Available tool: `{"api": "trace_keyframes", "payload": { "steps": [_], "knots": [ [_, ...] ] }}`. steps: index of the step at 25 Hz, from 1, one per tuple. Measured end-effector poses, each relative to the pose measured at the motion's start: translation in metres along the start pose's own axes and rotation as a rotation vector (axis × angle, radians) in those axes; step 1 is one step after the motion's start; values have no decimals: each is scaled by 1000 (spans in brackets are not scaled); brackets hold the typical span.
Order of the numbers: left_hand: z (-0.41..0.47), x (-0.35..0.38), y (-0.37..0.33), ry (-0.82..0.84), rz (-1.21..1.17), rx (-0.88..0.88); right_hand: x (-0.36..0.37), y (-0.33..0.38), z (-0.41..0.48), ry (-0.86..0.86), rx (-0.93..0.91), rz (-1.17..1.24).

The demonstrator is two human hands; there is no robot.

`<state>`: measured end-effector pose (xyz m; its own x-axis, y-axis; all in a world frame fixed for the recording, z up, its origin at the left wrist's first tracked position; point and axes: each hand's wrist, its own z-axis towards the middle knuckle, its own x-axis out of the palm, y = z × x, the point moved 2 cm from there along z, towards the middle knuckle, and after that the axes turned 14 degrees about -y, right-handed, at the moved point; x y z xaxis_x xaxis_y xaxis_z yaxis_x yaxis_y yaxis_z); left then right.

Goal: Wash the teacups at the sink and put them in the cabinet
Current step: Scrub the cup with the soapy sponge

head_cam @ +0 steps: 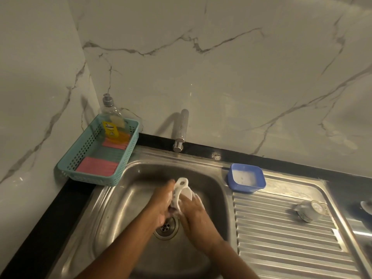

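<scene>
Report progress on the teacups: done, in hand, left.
Done, perhaps: a second cup lies tipped on the draining board, possibly washed. In hand: left hand and right hand grip a soapy white teacup over the sink basin, mid-scrub. Left: rinsing it, since the tap shows no water, and putting cups in the cabinet, which is out of view.

Two hands: left hand (160, 205), right hand (194, 214). Two teacups: held teacup (186, 193), lying teacup (311, 210). One basket (90, 179), one bottle (112, 119), two pink pads (96, 168), one tub (233, 179), one tap (181, 129), one sink (130, 198).

White teacup (184, 191), teal basket (128, 156), pink sponges (96, 167), blue tub (259, 178), grey-veined white marble wall (221, 67).
</scene>
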<state>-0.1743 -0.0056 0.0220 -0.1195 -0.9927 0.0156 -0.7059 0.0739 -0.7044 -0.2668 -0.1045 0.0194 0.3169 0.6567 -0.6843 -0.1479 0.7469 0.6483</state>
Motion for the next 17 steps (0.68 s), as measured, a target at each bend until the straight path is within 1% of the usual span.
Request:
{"api": "trace_keyframes", "payload": {
  "steps": [1, 2, 3, 4, 5, 6, 7, 8, 9, 10, 11, 12, 13, 14, 15, 16, 17],
  "knots": [
    [-2, -4, 6, 52, 68, -131, 0, -12, -3, 99, -87, -162],
    [-1, -8, 12, 92, 101, -195, -1, -19, -5, 137, -89, -203],
    [0, -9, 16, 128, 87, -192, -4, -17, -5, 115, -24, -150],
    [1, -7, 19, 152, 35, -134, -9, -9, -1, 34, 145, 11],
    [2, -2, 19, 144, -34, -23, -13, 3, 6, -60, 371, 240],
    [2, 2, 17, 104, -93, 123, -10, 12, 15, -109, 586, 465],
    [0, 6, 15, 60, -128, 261, -5, 22, 21, -135, 752, 683],
    [-4, 9, 12, 7, -141, 370, -1, 30, 25, -173, 814, 810],
    [-8, 9, 5, -55, -149, 427, 1, 36, 25, -199, 767, 814],
    [-7, 6, -1, -117, -134, 440, 2, 37, 21, -208, 646, 725],
    [-6, 2, -7, -163, -101, 412, 2, 32, 13, -171, 490, 590],
    [-6, -1, -8, -181, -43, 347, 1, 22, 5, -76, 326, 411],
    [-5, -3, -6, -166, 44, 255, 0, 10, -2, 33, 176, 206],
    [-5, -6, -2, -127, 138, 158, -2, -2, -6, 122, 75, 19],
    [-6, -8, 2, -79, 217, 75, -3, -7, -8, 150, 36, -75],
    [-5, -10, 5, -22, 275, 34, -6, -7, -8, 135, 49, -75],
    [-4, -11, 7, 39, 303, 49, -10, -3, -4, 66, 153, 14]
  ]
}}
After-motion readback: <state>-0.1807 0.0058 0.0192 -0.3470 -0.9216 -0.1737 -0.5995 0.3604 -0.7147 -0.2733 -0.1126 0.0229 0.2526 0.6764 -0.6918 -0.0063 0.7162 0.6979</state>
